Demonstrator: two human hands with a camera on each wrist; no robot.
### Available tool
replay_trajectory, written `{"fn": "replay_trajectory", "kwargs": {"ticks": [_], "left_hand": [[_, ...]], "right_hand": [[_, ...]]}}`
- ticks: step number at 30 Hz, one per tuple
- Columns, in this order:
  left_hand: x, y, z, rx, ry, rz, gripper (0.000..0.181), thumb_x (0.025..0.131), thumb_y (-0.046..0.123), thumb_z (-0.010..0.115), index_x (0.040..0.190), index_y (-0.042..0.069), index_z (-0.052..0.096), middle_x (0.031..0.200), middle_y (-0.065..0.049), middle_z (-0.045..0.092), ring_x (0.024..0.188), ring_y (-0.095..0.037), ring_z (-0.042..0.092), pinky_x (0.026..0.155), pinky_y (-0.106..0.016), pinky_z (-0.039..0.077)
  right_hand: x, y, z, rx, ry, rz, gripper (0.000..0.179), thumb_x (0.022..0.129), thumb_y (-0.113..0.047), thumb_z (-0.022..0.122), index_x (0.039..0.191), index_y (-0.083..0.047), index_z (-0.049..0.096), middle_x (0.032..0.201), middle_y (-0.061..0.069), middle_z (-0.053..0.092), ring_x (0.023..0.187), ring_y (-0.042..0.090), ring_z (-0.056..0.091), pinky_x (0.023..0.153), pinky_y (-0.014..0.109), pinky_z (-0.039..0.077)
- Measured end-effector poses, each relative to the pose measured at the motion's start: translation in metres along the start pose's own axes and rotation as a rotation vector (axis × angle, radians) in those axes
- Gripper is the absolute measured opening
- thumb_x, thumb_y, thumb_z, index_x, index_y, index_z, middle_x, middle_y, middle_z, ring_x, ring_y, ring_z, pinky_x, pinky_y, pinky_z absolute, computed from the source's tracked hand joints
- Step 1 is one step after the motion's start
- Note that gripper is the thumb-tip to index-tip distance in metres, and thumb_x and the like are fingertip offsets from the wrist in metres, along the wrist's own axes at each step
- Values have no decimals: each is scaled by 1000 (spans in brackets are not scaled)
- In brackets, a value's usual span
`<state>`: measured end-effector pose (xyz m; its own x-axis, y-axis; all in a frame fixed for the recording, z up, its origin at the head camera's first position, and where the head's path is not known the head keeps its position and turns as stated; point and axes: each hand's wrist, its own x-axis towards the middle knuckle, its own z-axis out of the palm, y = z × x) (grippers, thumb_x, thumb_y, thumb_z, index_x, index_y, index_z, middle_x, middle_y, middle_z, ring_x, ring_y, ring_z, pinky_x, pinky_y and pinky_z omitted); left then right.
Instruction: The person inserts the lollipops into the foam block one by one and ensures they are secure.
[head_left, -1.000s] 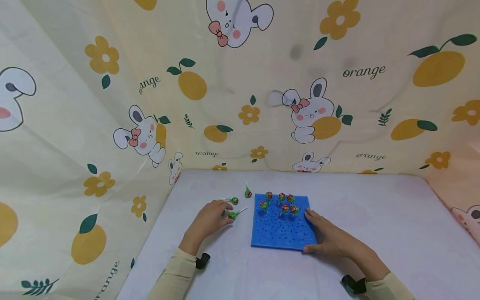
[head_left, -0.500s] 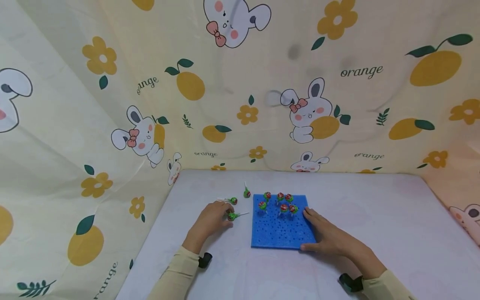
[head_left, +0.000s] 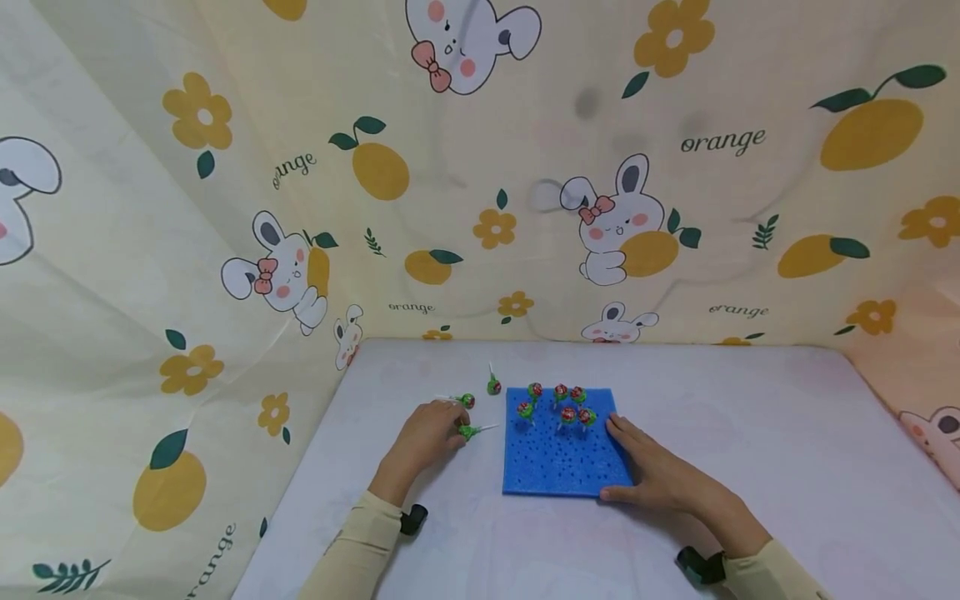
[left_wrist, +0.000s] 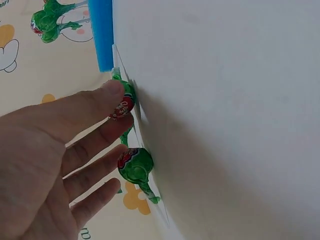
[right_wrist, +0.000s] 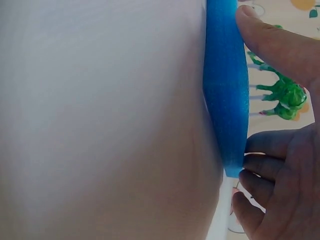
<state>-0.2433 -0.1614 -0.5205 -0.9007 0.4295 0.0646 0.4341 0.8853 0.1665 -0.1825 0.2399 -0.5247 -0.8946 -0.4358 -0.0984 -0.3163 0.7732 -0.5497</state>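
My left hand [head_left: 422,437] is at the left of the white table, thumb and index finger pinching the head of a green-and-red wrapped lollipop [left_wrist: 128,96]. Its white stick points right, toward the blue foam board [head_left: 551,471]. Close by the left hand's other fingers lies another lollipop [left_wrist: 136,166]. My right hand [head_left: 660,473] rests against the board's right side, with the thumb at the near corner and the fairly straight fingers along the edge. Several lollipops [head_left: 567,415] stand upright by their sticks in the far half of the board, whose surface is dotted with small holes.
One more loose lollipop [head_left: 493,386] lies beyond the left hand, near the board's far left corner. The white table [head_left: 750,417] ends against a patterned curtain [head_left: 465,183] at the back and left.
My left fingers have closed in on the nearest loose lollipop, whose stick has swung to point more directly right. The right hand stays at the board's edge; the view has shifted slightly.
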Motion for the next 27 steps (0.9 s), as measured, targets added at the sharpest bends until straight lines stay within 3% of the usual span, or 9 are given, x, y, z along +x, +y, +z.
{"fn": "replay_trajectory", "kwargs": {"ticks": [8,13,27], "left_hand": [[0,1,2,30,23,28,29,89,25,91,111,17,74,107,4,77,111,-22,70,104,-46,55],[0,2,0,15,36,12,33,92,25,88,120,15,75,112,2,77,110,-21,70,104,-45,56],[-4,11,-9,-136,144,63,33,100,23,81,131,19,73,113,4,69,97,-15,70,83,-38,62]], "right_hand": [[0,0,0,-5,2,-8,121,84,-64,85,168,2,28,175,29,19,157,57,21,122,73,31],[0,-1,-1,-7,-4,0,122,84,-65,85,168,1,28,175,28,18,158,57,20,122,72,31],[0,0,0,-15,-7,14,121,83,-65,85,168,-1,29,176,26,19,158,56,21,121,72,33]]}}
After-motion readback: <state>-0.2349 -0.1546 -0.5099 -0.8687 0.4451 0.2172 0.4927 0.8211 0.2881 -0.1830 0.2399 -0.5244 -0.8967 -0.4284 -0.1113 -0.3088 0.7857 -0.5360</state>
